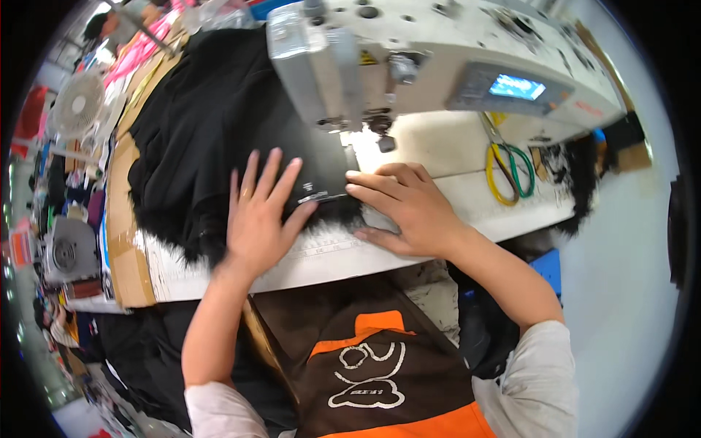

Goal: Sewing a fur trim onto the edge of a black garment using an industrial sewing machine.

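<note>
A large piece of black fabric with a furry edge is spread over the left part of the sewing table, one side of it reaching under the sewing machine. My left hand lies on the fabric with its fingers spread. Beside the lit needle area, my right hand rests palm down, fingers stretched out, its fingertips at the fabric's right edge. A small white-marked label shows on the cloth between both hands. Black fur pokes out along the near edge.
Scissors with yellow and green handles lie right of my right hand. A strip of black fur hangs at the table's right end. The machine's screen glows blue. A white fan stands at far left, and a person sits beyond.
</note>
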The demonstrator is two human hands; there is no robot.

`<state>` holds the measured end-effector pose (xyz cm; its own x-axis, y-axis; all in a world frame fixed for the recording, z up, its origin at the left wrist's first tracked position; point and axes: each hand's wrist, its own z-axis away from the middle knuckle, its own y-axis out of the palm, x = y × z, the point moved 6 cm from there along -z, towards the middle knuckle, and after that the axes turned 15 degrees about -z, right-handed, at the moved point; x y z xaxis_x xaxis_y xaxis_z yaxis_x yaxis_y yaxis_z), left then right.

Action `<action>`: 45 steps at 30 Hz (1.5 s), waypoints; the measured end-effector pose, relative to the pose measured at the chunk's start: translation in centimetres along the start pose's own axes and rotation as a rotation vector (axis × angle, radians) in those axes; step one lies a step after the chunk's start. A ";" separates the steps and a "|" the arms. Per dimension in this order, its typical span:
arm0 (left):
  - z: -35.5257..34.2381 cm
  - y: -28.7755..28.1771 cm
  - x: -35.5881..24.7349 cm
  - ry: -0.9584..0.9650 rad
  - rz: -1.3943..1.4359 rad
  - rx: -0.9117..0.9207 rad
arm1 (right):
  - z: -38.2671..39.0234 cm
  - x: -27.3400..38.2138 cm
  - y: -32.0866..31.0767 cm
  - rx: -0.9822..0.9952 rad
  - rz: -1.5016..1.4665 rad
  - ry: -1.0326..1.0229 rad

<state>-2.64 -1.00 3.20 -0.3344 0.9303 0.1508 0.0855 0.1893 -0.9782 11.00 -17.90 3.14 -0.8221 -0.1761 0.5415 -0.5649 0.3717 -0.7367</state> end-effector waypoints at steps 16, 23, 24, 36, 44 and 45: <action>14.0 -1.9 -4.5 0.142 0.195 -0.440 | 26.6 2.0 1.9 -0.317 -0.199 0.450; 14.3 -1.1 -10.6 0.197 0.455 -0.378 | 47.2 -5.0 1.5 -0.433 0.300 1.347; 13.4 -1.2 -11.7 0.235 0.484 -0.378 | 47.8 -5.5 1.0 -0.435 0.297 1.350; 11.4 -0.7 -15.1 0.291 0.621 -0.262 | 51.5 -7.2 -3.8 -0.664 -0.592 1.720; 10.0 0.0 -16.4 0.322 0.760 -0.178 | 49.5 -7.1 -5.9 -0.875 -0.928 1.711; 9.8 0.4 -16.8 0.290 0.812 -0.098 | 46.2 -5.8 -6.4 -0.824 -1.064 1.645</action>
<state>-6.15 -19.61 -1.14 0.1166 0.8302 -0.5451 0.2792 -0.5541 -0.7842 16.07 -61.36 -13.95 0.7691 0.0537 0.6369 -0.1266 0.9895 0.0695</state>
